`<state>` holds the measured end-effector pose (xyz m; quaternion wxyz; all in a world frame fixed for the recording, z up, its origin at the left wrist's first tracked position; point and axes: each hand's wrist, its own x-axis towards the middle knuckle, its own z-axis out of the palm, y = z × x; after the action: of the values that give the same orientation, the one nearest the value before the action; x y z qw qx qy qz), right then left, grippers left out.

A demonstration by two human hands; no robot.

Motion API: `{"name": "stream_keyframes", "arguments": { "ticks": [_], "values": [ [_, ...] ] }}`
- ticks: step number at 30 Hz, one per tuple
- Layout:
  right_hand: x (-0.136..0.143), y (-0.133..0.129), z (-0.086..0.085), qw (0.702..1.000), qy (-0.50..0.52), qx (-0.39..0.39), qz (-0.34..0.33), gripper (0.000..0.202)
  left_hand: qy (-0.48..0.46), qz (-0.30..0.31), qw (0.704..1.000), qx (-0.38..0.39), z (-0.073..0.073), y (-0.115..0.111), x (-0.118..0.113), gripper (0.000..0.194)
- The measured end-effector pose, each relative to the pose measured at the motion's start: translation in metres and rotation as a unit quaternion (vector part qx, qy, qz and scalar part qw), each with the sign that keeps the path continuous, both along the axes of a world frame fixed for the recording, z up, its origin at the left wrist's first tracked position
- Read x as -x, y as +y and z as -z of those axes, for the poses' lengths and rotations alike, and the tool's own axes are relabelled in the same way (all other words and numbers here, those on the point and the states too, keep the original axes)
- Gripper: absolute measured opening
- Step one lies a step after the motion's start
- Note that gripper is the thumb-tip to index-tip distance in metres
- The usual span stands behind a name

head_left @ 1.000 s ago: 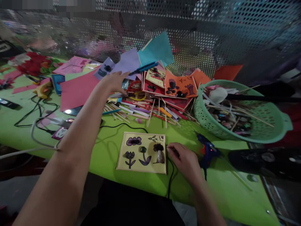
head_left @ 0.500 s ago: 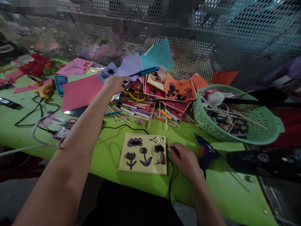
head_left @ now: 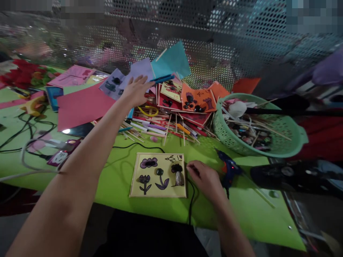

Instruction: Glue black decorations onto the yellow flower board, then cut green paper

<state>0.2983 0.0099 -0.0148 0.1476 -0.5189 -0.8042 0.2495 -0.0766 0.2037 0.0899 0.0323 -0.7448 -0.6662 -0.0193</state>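
My left hand (head_left: 138,91), bunched earlier, now splayed near purple paper (head_left: 142,67), my right hand (head_left: 205,177) still curled beside yellow card (head_left: 153,175), grip unclear

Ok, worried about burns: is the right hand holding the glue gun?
No, the right hand is beside the yellow card, the glue gun outside its grasp.
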Motion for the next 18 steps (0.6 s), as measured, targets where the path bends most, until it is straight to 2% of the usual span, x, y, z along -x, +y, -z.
{"name": "stream_keyframes", "arguments": {
  "ticks": [3,5,9,12,15,18],
  "values": [
    [0.004,0.0,-0.005,1.0,-0.014,0.007,0.006,0.019,-0.049,0.065,0.994,-0.072,0.001,-0.003,-0.044,0.067],
    [0.006,0.0,-0.008,1.0,-0.026,0.014,0.008,0.017,-0.065,0.12,0.986,-0.094,0.006,-0.004,-0.081,0.063],
    [0.008,0.003,-0.01,0.998,-0.052,0.016,0.017,0.015,-0.049,0.238,0.968,-0.069,0.03,0.001,-0.158,0.066],
    [0.008,0.005,-0.012,0.997,-0.069,0.016,0.019,0.014,-0.007,0.284,0.958,-0.029,0.052,0.01,-0.202,0.079],
    [0.009,0.005,-0.015,0.997,-0.076,0.015,0.016,0.013,0.038,0.268,0.963,0.005,0.069,0.023,-0.223,0.089],
    [0.009,0.004,-0.019,0.997,-0.07,0.013,0.014,0.014,0.048,0.235,0.971,0.005,0.076,0.036,-0.223,0.089]
  ]
}}
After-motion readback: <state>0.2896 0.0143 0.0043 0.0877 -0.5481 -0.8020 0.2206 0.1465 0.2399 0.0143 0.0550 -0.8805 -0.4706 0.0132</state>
